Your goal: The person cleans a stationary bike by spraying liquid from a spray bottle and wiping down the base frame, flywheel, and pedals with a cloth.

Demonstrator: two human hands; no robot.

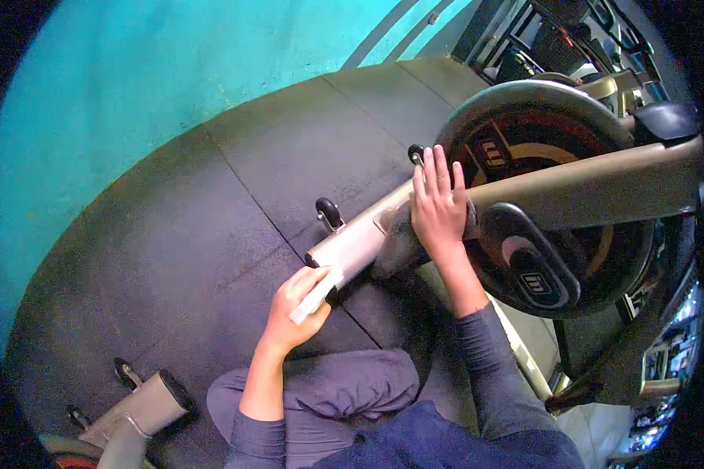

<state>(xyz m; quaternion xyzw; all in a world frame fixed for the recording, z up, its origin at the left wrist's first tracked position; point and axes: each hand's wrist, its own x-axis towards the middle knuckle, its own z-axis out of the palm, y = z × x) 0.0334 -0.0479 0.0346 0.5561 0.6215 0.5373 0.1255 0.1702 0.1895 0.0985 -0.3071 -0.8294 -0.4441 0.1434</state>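
Note:
My left hand is closed round a small white block-like item, whose end touches the tip of a metal stabiliser bar. What the item is, I cannot tell. The bar is the foot of an exercise bike and has a black caster wheel on its far side. My right hand lies with fingers stretched out over the joint where the bar meets the bike's frame. Nothing shows in its grip.
The bike's large flywheel and crank cover stand at the right. Another foot with casters is at the lower left. A teal wall rises behind the dark mat floor. My bent leg is below the bar.

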